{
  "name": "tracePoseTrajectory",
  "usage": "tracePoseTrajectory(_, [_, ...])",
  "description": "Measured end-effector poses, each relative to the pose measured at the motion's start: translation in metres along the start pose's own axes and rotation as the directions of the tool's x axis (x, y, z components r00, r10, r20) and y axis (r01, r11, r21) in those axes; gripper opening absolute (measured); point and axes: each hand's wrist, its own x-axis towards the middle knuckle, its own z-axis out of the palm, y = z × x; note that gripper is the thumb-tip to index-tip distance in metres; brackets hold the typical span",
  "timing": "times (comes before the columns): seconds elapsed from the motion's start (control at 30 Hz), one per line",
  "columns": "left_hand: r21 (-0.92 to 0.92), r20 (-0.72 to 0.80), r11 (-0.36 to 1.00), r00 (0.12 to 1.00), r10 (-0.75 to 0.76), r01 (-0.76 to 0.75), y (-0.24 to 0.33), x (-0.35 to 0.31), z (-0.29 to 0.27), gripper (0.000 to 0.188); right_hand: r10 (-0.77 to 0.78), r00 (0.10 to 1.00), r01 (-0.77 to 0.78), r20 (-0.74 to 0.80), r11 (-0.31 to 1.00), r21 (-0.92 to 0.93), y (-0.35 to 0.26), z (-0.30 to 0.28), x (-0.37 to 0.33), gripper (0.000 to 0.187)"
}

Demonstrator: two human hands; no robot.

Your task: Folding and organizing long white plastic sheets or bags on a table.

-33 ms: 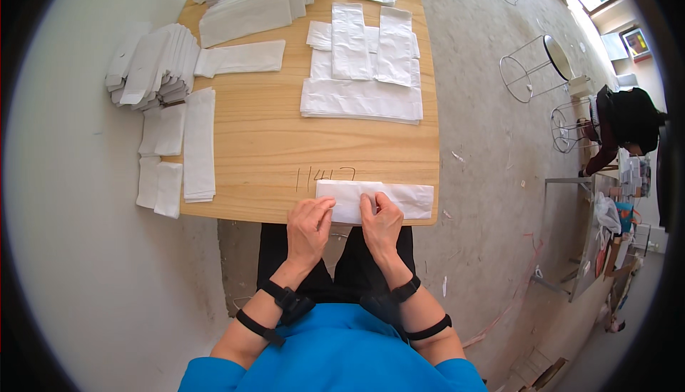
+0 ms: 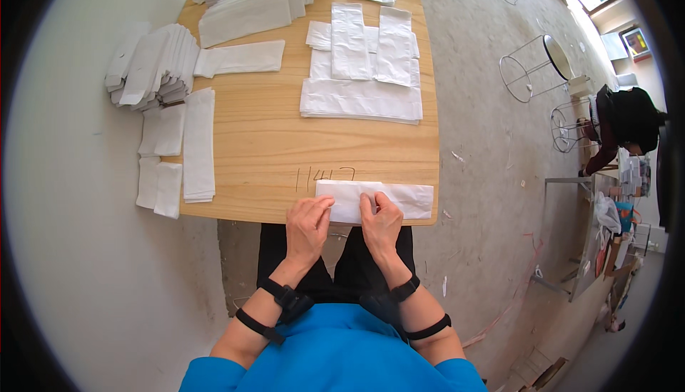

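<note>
A folded white paper strip lies lengthwise along the near right edge of the tabletop. My right hand is closed on its middle, thumb and bent fingers gripping a raised fold. At the strip's left end, the bunched fingertips of my left hand are pressed together on the paper. What sits between those left fingertips is partly hidden. Farther up on the right, a layered pile of folded white sheets has two narrow folded pieces laid across it.
On the wooden table, folded white stacks line the left side by the wall. A long white strip lies beside them. Right of the table, a round stool lies tipped; farther off, a person bends over a cluttered bench.
My left hand has shifted very slightly to the left. The right hand and the paper strip look the same.
</note>
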Motion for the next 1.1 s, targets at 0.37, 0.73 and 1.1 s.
tracePoseTrajectory(0.37, [0.039,0.126,0.999,0.991,-0.037,0.032,-0.022,0.009,-0.005,0.022,-0.119,0.991,0.12,-0.062,0.993,0.012,0.025,0.013,0.006,0.017])
tracePoseTrajectory(0.73, [-0.076,0.137,0.983,0.978,-0.158,0.17,-0.024,0.01,-0.023,0.025,-0.242,0.952,0.238,-0.187,0.97,-0.048,0.03,-0.028,-0.001,0.019])
tracePoseTrajectory(1.1, [-0.229,0.237,0.826,0.853,-0.466,0.515,-0.028,0.008,-0.01,0.015,-0.224,0.975,0.223,0.008,0.962,-0.155,0.03,0.005,0.007,0.017])
